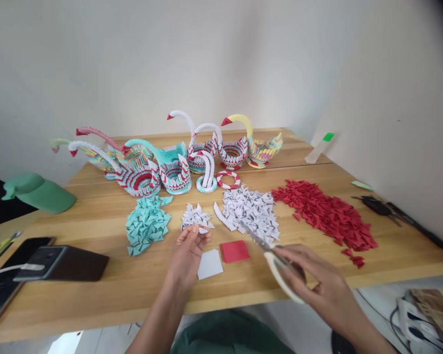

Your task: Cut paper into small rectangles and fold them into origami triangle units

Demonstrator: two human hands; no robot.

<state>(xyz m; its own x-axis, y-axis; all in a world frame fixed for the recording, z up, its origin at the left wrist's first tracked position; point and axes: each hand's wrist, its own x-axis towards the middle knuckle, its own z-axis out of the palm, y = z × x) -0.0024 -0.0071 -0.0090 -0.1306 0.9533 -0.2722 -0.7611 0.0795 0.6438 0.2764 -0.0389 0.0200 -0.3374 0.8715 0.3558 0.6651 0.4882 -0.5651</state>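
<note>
My left hand [192,246] is closed, thumb and fingers pinching a small white folded paper piece [204,230] just in front of a small pile of white folded pieces [196,216]. In my right hand [313,275] is a pair of scissors [278,270], a little blurred, with pale handles and the blades pointing up and left toward the larger pile of white folded pieces [251,211]. Between the hands lie a stack of white paper [211,265] and a stack of red paper [235,251]. A curved white paper strip [223,217] rests beside the larger white pile.
Turquoise folded pieces [147,226] lie left, red ones [328,214] right. Several folded-paper swans [175,172] and a red-and-white ring [228,180] stand behind. A green bottle [40,192], black power bank [62,263] and phone [3,290] are left; keys [378,205] and a black pen-like object [417,226] right.
</note>
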